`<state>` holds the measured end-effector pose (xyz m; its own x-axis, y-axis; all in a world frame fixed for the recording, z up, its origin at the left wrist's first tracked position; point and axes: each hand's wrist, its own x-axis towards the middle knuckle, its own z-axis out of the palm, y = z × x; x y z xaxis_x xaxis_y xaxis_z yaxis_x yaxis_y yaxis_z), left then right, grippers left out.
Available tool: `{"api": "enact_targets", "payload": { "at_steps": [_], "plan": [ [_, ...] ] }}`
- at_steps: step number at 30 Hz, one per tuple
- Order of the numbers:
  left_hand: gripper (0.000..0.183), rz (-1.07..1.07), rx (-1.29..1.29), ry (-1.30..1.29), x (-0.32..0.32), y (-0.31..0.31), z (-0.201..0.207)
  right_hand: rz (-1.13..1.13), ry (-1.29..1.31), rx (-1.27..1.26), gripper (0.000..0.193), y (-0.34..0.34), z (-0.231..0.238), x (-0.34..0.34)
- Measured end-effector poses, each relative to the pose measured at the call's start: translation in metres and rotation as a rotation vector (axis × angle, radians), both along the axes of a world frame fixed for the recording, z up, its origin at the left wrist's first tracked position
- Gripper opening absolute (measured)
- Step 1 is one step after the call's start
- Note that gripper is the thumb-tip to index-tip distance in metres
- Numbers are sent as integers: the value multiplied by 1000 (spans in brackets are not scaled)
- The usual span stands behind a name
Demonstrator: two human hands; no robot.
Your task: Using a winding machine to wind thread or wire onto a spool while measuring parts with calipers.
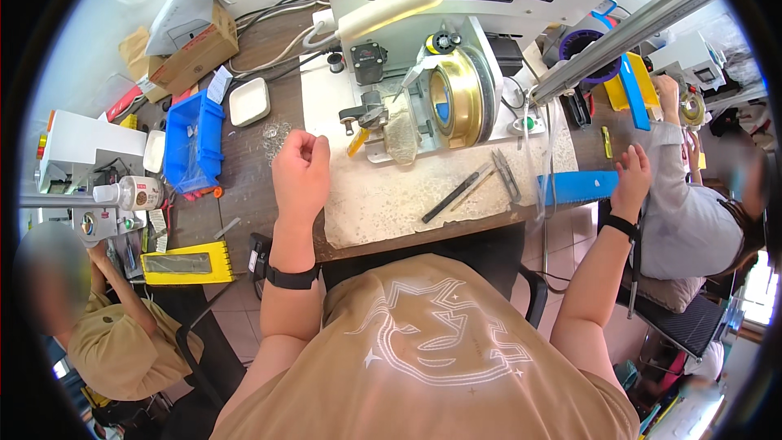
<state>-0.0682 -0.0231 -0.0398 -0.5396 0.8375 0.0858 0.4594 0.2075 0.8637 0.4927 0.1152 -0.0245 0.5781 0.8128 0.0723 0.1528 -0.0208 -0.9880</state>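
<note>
My left hand (300,173) is closed, palm side hidden, over the left edge of a worn off-white mat (375,212); whatever its fingers hold, if anything, cannot be seen. Off to the right, my right hand (629,183) is raised with fingers loosely curled and apart, nothing visible in it, beside a flat blue tray (578,187). Between them on the mat lie a dark slim hand tool (450,198), a thin stick (472,189) and grey tweezers (507,177). Behind these stands a white machine with a gold reel (456,102) and a yellow-handled part (357,142).
A cream lamp (391,12) arches over the machine. To the left are a blue bin (194,140), a white dish (249,103), scattered small pieces (277,138) and a yellow tray (187,264). A metal post (627,33) slants at right. One person sits on each side.
</note>
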Motion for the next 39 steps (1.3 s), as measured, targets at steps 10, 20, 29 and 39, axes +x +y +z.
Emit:
{"api": "enact_targets", "payload": {
  "at_steps": [10,20,29,39],
  "plan": [
    [20,19,74,-81,-7,-14,-5,-74,110,19,45,-3,4,44],
    [20,8,86,-92,-3,-17,-9,-46,98,21,47,-8,6,38],
    [21,11,66,-87,-1,-19,-8,-16,86,15,46,-11,6,22],
    [15,33,338,-214,17,-36,16,-43,53,85,39,-23,21,6]
  ]
}}
